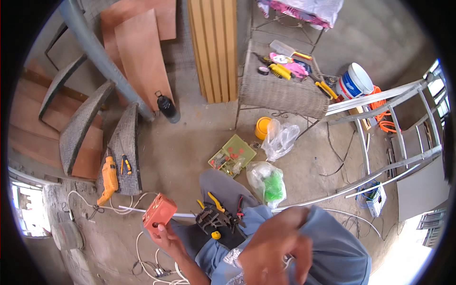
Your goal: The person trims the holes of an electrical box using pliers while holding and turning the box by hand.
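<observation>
My left hand is closed round an orange electrical junction box, thumb against its lower edge. A round hole shows in the box near the thumb. My right hand is raised close to the camera over my lap; it is blurred, its fingers are partly bent, and whether it holds anything does not show. On my lap lies a dark tool pouch with yellow-handled pliers and red-and-black-handled pliers. A small yellow thing rests beside them.
An orange drill and a screwdriver lie on a stair step at left. Ahead sit an open parts case, plastic bags and a black bottle. A wicker chair holds tools; a ladder leans right.
</observation>
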Demonstrator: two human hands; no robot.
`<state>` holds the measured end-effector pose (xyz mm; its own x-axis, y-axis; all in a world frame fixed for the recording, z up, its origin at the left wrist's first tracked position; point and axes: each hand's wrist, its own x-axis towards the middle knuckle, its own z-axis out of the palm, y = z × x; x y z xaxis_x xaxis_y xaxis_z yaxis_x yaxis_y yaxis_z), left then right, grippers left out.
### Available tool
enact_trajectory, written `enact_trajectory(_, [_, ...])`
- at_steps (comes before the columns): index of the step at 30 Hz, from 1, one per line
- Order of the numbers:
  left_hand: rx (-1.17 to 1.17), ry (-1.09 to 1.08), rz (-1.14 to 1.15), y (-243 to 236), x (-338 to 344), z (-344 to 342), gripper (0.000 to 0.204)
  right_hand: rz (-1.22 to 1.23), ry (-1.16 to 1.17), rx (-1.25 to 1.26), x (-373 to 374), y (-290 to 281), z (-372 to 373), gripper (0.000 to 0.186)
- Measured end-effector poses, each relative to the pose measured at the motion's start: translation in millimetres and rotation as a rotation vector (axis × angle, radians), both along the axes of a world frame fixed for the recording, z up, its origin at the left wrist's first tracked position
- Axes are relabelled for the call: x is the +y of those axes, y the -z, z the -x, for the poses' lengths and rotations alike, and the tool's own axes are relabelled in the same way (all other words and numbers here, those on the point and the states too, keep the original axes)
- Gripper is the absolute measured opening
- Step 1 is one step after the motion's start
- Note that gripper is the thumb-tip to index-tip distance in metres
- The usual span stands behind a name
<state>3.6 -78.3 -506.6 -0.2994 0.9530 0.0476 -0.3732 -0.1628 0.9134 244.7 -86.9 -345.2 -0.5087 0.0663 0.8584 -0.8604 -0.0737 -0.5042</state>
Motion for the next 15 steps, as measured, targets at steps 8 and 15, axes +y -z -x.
enact_trajectory(8, [-0.19,0.044,0.033,-7.7,17.4,-21.1,0.069,-0.542,2.525,-1.515,81.4,108.3,-392.0,0.033])
enact_trajectory(15, [-0.454,0.09,0.052,-16.5,13.9,-18.4,0.058,-0.231,2.27,-2.527,106.0,150.6,-560.5,0.063])
